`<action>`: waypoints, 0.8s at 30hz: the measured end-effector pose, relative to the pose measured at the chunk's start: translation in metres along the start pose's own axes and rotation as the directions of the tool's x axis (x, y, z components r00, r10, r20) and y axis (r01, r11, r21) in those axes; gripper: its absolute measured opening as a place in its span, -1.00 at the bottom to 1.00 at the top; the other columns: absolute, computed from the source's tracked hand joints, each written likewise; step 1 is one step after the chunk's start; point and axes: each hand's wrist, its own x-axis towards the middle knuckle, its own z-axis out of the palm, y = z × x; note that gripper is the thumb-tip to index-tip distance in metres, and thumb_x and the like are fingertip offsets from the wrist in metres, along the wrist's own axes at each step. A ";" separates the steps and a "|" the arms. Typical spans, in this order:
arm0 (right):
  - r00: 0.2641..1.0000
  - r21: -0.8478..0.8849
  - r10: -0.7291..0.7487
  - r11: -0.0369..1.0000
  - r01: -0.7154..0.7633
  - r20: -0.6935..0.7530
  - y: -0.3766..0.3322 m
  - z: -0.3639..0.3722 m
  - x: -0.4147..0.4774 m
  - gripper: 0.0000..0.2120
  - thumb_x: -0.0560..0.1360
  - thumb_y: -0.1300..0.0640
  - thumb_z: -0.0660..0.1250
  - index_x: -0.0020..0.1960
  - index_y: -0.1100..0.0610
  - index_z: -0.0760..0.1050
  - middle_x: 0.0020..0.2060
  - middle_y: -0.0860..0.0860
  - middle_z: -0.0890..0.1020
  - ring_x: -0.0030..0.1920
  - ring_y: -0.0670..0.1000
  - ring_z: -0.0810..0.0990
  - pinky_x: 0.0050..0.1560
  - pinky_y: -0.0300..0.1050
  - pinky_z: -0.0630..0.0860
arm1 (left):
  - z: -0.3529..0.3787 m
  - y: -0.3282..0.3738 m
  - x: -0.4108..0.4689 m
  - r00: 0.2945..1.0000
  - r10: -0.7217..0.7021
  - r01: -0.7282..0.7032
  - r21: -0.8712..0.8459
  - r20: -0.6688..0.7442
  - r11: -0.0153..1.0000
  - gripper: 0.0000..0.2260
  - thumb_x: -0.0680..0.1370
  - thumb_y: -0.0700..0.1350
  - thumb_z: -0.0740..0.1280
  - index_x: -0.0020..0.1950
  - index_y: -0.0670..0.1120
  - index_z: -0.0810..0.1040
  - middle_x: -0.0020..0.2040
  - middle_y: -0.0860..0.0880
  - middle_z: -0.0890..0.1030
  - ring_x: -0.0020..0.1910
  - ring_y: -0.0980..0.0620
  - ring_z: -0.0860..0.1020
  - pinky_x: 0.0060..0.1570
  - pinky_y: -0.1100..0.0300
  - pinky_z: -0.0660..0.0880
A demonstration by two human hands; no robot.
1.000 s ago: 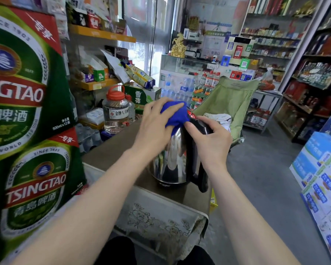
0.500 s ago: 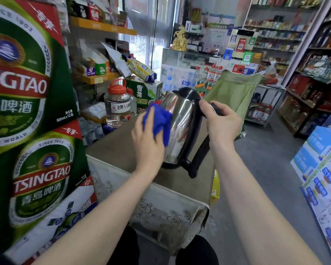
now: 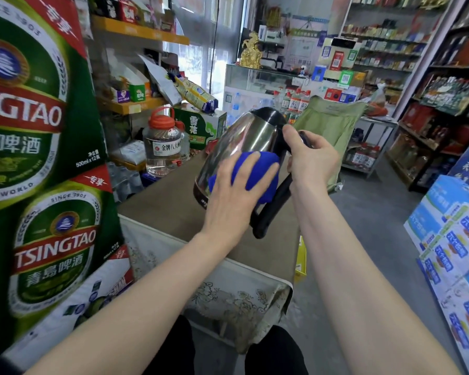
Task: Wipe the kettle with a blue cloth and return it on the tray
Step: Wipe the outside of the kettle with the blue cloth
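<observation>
A shiny steel kettle (image 3: 238, 142) with a black lid and black handle hangs tilted above the table, its top leaning away to the right. My right hand (image 3: 310, 155) grips the top of the black handle and holds the kettle up. My left hand (image 3: 234, 196) presses a bunched blue cloth (image 3: 260, 171) against the lower side of the kettle, near the handle. A red edge behind the kettle may be the tray; most of it is hidden.
A brown-topped table (image 3: 173, 204) with a patterned cloth over its front edge lies under the kettle. Green beer cartons (image 3: 38, 158) stand close on the left. A clear jar with a red lid (image 3: 163, 147) sits at the table's far left. Blue boxes (image 3: 450, 239) line the right.
The kettle went from standing on the table to being lifted and tilted. My left hand moved the cloth from the lid down the left side, then across to the lower body near the handle.
</observation>
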 end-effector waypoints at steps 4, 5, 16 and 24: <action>1.000 0.001 -0.003 1.000 0.003 0.019 0.000 0.002 -0.006 -0.44 0.10 -0.39 0.54 -0.05 -0.06 0.68 -0.15 -0.08 0.76 -0.27 0.03 0.62 -0.04 0.23 0.67 | -0.007 -0.006 0.016 0.997 -0.006 0.011 0.074 -0.073 0.997 -0.41 0.52 -0.22 0.24 0.54 0.07 0.24 0.48 -0.09 0.16 0.47 -0.25 0.15 0.32 -0.18 0.36; 1.000 0.017 0.001 1.000 -0.001 0.009 -0.002 0.002 -0.005 -0.45 0.10 -0.37 0.55 -0.06 -0.06 0.67 -0.14 -0.09 0.76 -0.26 0.03 0.61 -0.03 0.23 0.66 | -0.009 -0.007 0.016 0.997 -0.036 0.040 0.060 -0.062 0.997 -0.37 0.50 -0.24 0.26 0.55 0.08 0.23 0.50 -0.08 0.15 0.48 -0.26 0.15 0.27 -0.18 0.40; 1.000 0.149 0.000 0.989 0.004 -0.030 -0.009 -0.006 0.003 -0.52 0.17 -0.23 0.61 -0.04 0.03 0.68 -0.09 -0.06 0.75 -0.14 0.08 0.61 0.07 0.20 0.64 | -0.010 -0.027 -0.020 0.995 0.081 -0.085 0.071 0.052 0.994 -0.18 0.39 -0.40 0.33 0.55 0.12 0.17 0.52 -0.06 0.11 0.51 -0.23 0.11 -0.01 -0.13 0.55; 0.999 0.189 -0.007 0.982 -0.001 0.045 -0.004 -0.016 0.007 -0.59 0.28 -0.09 0.65 0.00 0.13 0.70 -0.11 0.03 0.75 -0.27 0.02 0.57 -0.21 -0.11 0.55 | -0.021 -0.046 0.039 0.791 -0.605 0.573 -0.455 0.088 0.682 -0.56 0.65 0.01 0.13 0.54 0.05 0.20 0.46 -0.08 0.34 0.41 -0.10 0.35 0.32 -0.01 0.32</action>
